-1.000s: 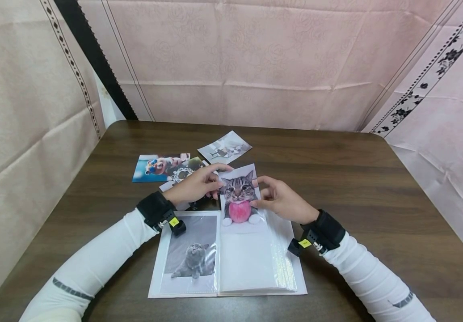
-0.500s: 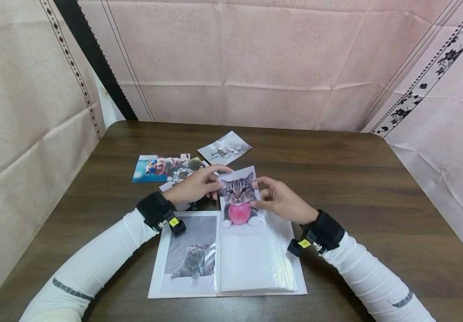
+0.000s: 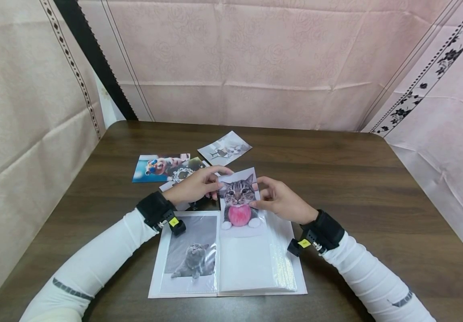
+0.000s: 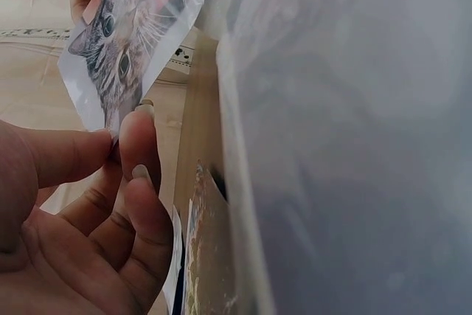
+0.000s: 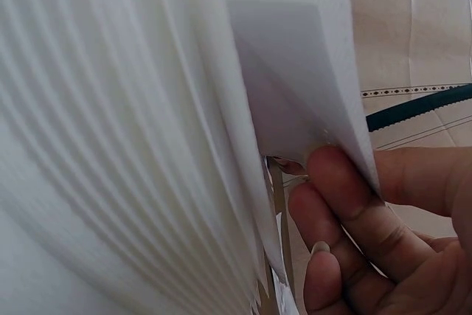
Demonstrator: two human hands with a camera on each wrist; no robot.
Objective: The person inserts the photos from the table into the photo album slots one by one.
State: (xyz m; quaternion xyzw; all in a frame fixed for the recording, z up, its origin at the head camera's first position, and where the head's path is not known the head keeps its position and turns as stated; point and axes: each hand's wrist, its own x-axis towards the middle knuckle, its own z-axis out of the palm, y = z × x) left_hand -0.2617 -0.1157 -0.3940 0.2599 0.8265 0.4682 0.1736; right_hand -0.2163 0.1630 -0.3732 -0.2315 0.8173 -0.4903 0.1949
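Observation:
A photo of a tabby cat with a pink ball (image 3: 239, 197) stands over the right page of an open photo album (image 3: 301, 284), its lower end inside the clear pocket (image 3: 247, 259). My left hand (image 3: 194, 185) pinches the photo's left edge between thumb and fingers, as the left wrist view shows. At the opposite edge my right hand (image 3: 281, 201) pinches the photo along with the pocket's upper corner; in the right wrist view the photo shows pale through the pocket sheet (image 5: 332, 57). A grey kitten photo (image 3: 193, 259) fills the album's left pocket.
Behind the left hand lie a blue-edged photo (image 3: 143, 169) and several overlapping ones, partly hidden by that hand. Another pale photo (image 3: 225, 147) lies farther back on the brown wooden table (image 3: 336, 165). Pink cloth (image 3: 275, 58) hangs beyond the table's far edge.
The cat photo has slid slightly down toward me, deeper into the pocket. Both hands keep nearly the same place and grip; the album has not moved.

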